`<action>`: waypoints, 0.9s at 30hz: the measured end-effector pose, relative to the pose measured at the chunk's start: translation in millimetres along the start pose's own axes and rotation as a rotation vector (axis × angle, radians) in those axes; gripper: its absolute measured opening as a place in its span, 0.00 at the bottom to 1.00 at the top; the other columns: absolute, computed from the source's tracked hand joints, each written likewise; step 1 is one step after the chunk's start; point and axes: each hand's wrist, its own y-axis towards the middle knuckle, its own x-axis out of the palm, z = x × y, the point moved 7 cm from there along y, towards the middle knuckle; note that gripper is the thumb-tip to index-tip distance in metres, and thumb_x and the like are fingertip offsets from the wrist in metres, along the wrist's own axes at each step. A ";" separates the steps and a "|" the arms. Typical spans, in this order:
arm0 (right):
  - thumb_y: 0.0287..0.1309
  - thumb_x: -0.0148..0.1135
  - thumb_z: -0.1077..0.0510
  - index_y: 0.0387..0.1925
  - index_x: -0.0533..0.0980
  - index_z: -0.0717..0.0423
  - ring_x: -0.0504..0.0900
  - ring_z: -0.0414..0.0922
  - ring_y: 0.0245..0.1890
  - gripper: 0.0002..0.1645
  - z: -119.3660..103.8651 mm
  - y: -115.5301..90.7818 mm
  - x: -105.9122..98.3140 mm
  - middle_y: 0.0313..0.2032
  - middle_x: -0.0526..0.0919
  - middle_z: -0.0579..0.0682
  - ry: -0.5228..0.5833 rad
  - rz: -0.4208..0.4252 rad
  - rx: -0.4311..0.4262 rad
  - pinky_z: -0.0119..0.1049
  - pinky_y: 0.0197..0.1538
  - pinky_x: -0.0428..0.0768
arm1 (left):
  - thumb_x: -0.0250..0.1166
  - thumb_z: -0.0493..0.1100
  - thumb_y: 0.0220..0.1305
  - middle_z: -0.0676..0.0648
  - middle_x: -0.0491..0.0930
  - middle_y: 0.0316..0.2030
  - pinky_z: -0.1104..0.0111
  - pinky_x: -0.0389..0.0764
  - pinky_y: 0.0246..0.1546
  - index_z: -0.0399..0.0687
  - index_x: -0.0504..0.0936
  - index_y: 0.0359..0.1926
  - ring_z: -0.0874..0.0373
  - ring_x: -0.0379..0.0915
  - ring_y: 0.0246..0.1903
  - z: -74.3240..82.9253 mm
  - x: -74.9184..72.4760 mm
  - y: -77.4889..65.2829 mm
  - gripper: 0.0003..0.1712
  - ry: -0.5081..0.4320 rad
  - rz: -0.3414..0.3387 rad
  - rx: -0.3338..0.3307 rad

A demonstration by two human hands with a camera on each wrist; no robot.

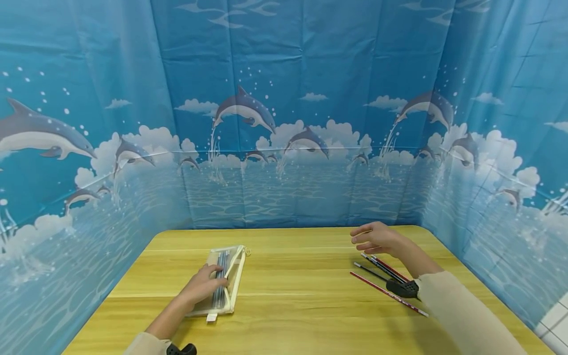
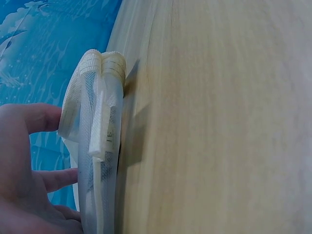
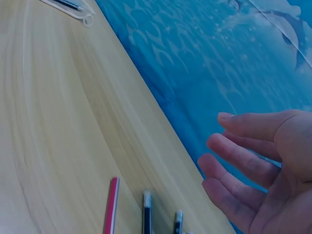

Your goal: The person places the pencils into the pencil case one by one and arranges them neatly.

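Observation:
A see-through pencil pouch [image 1: 238, 285] with cream edging lies at the left of the table, with several dark pencils [image 1: 220, 276] inside. My left hand [image 1: 201, 288] rests on it, fingers spread across the clear side and thumb near the zipper edge. Seen from the left wrist, the fingertips touch the pouch [image 2: 88, 161] and do not close around it. My right hand [image 1: 378, 238] hovers above the far ends of loose pencils, holding nothing, fingers loosely bent. A red pencil [image 1: 386, 293] lies nearest the middle; dark pencils [image 1: 371, 271] and another red one lie beside it, partly hidden by the wrist.
The yellow wood-grain table [image 1: 293, 305] fills the space between the hands. A blue dolphin-print curtain [image 1: 284, 192] hangs along its far edge and both sides. Black wrist straps [image 1: 403, 288] sit over cream sleeves [image 1: 461, 310]. White tiles [image 1: 554, 320] show at the lower right.

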 end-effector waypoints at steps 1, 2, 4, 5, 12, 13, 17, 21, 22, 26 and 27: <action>0.69 0.68 0.56 0.68 0.72 0.67 0.82 0.58 0.57 0.32 3.4 -1.0 -3.4 0.63 0.77 0.65 0.004 0.000 0.002 0.52 0.56 0.82 | 0.70 0.49 0.58 0.21 0.49 0.75 0.30 0.57 0.65 0.36 0.75 0.68 0.21 0.46 0.72 -0.3 -0.1 -0.1 0.38 -0.001 0.000 0.000; 0.69 0.68 0.55 0.69 0.71 0.67 0.82 0.58 0.57 0.33 6.9 -1.9 -7.0 0.63 0.77 0.64 0.005 0.002 0.003 0.52 0.56 0.82 | 0.70 0.49 0.58 0.21 0.48 0.75 0.30 0.57 0.65 0.36 0.75 0.68 0.21 0.46 0.72 -0.5 -0.1 -0.3 0.38 -0.002 -0.001 -0.001; 0.69 0.67 0.55 0.69 0.71 0.67 0.83 0.57 0.57 0.33 13.8 -3.7 -13.9 0.63 0.78 0.63 0.016 0.007 0.006 0.52 0.56 0.82 | 0.70 0.49 0.58 0.21 0.48 0.75 0.30 0.56 0.66 0.36 0.75 0.68 0.21 0.46 0.72 -0.6 -0.4 -0.8 0.38 -0.006 -0.002 -0.003; 0.70 0.67 0.55 0.69 0.71 0.67 0.83 0.56 0.57 0.33 17.0 -4.7 -17.3 0.62 0.78 0.63 0.021 0.010 0.006 0.52 0.56 0.82 | 0.70 0.49 0.59 0.21 0.48 0.75 0.30 0.56 0.66 0.36 0.75 0.68 0.21 0.45 0.72 -0.9 -0.5 -0.9 0.39 -0.007 -0.002 -0.004; 0.70 0.67 0.56 0.69 0.69 0.70 0.81 0.60 0.59 0.34 38.0 -11.1 -38.2 0.62 0.78 0.63 0.036 0.014 -0.008 0.53 0.57 0.81 | 0.70 0.49 0.60 0.21 0.47 0.76 0.29 0.55 0.65 0.37 0.74 0.69 0.21 0.44 0.73 -0.5 -0.1 -1.4 0.38 -0.013 -0.006 -0.009; 0.69 0.67 0.56 0.69 0.70 0.70 0.81 0.60 0.59 0.34 41.2 -11.7 -41.2 0.61 0.78 0.62 0.044 0.024 -0.002 0.52 0.57 0.81 | 0.70 0.49 0.60 0.22 0.47 0.76 0.29 0.55 0.65 0.37 0.74 0.69 0.21 0.44 0.73 -1.1 0.1 -1.3 0.38 -0.014 -0.006 -0.011; 0.70 0.66 0.56 0.69 0.69 0.71 0.81 0.60 0.58 0.34 55.0 -14.4 -53.2 0.60 0.79 0.62 0.034 0.037 0.004 0.50 0.54 0.83 | 0.70 0.49 0.60 0.22 0.47 0.76 0.30 0.56 0.65 0.37 0.74 0.68 0.22 0.44 0.73 -1.2 1.3 -0.5 0.38 -0.011 -0.007 -0.008; 0.70 0.66 0.57 0.69 0.68 0.73 0.84 0.56 0.54 0.34 67.6 -16.9 -63.9 0.60 0.78 0.62 0.030 0.052 0.008 0.48 0.52 0.84 | 0.70 0.50 0.59 0.22 0.47 0.76 0.30 0.57 0.65 0.37 0.74 0.68 0.22 0.45 0.73 -0.6 1.9 -0.4 0.38 -0.012 -0.007 -0.005; 0.70 0.66 0.58 0.69 0.68 0.74 0.85 0.56 0.53 0.34 70.2 -17.2 -65.8 0.60 0.78 0.63 0.037 0.055 0.009 0.48 0.51 0.84 | 0.70 0.50 0.59 0.22 0.47 0.76 0.31 0.56 0.66 0.37 0.74 0.68 0.22 0.45 0.73 -1.1 1.8 -0.3 0.39 -0.016 -0.007 -0.008; 0.70 0.66 0.59 0.69 0.66 0.75 0.86 0.55 0.52 0.35 78.8 -18.5 -70.3 0.59 0.78 0.62 0.055 0.060 0.013 0.49 0.51 0.85 | 0.70 0.49 0.59 0.22 0.47 0.76 0.30 0.57 0.65 0.37 0.74 0.69 0.22 0.45 0.73 -0.8 0.7 -1.6 0.39 -0.013 -0.003 -0.010; 0.70 0.66 0.59 0.69 0.67 0.75 0.86 0.54 0.51 0.35 80.8 -18.8 -71.0 0.58 0.79 0.61 0.059 0.066 0.020 0.49 0.51 0.85 | 0.70 0.49 0.60 0.22 0.47 0.76 0.30 0.56 0.65 0.37 0.74 0.69 0.22 0.45 0.73 -1.2 0.6 -1.5 0.39 -0.012 -0.002 -0.011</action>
